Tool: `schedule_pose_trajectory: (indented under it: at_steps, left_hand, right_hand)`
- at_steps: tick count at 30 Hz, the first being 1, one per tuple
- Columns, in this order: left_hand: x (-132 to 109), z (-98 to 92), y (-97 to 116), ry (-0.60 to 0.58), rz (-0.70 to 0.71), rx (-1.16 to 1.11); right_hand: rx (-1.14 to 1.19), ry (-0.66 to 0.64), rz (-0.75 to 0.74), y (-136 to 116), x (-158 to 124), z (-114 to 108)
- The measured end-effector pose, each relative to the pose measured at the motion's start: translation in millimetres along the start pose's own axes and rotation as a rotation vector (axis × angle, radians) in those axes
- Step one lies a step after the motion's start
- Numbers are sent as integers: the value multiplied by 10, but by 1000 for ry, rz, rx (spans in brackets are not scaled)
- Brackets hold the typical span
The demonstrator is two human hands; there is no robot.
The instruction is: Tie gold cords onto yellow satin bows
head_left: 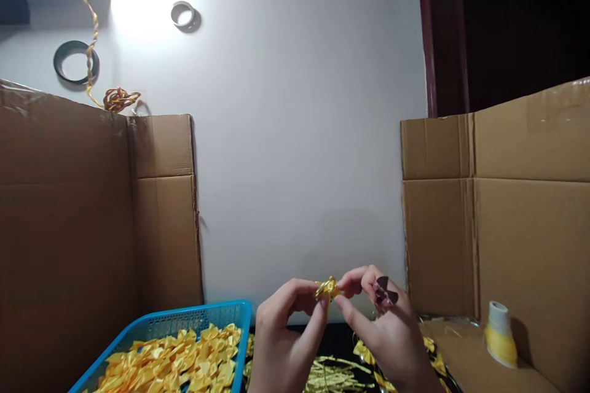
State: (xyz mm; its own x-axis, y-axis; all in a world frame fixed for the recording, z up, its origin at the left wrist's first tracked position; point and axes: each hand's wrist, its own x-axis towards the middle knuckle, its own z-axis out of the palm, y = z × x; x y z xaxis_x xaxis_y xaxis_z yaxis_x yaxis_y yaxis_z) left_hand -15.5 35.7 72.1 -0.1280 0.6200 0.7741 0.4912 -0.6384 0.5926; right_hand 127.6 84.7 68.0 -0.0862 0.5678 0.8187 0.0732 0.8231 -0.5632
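Note:
A small shiny gold ribbon bow (328, 288) is held up between my two hands, in front of the wall. My left hand (290, 325) pinches its left side between thumb and forefinger. On the other side, the thumb and forefinger of my right hand (387, 325) close on the bow's right edge. A dark brown piece with rounded lobes (386, 291) sits at the curled fingers of my right hand; its kind I cannot make out. Below my hands lie thin gold strips (338, 376) on a dark surface, and gold bows (364, 353) are partly hidden by my right wrist.
A blue basket (244, 334) full of yellow-gold ribbon bows (184, 359) stands at left. Cardboard walls (163, 221) rise on both sides. A cone of yellow thread (501, 334) stands at right. Tape rolls (183, 14) and a twisted gold cord (94, 31) hang on the wall.

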Motion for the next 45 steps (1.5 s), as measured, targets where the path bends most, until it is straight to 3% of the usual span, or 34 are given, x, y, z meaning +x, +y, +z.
schedule_pose_trajectory:
  at_steps: [5,12,21,33,45]
  left_hand:
    - [-36,-18,41,27,123,103]
    - [-40,-36,94,48,255,170]
    - [-83,30,36,101,148,158]
    - [-80,41,40,183,238,227]
    - [-30,24,19,70,46,172]
  right_hand:
    - [30,78,38,-77,-34,102]
    - [47,50,100,-129,-40,93]
    - [106,204,84,-147,-111,170]
    - [227,253,166,-191,-167,253]
    - [214,297,185,-68,-184,365]
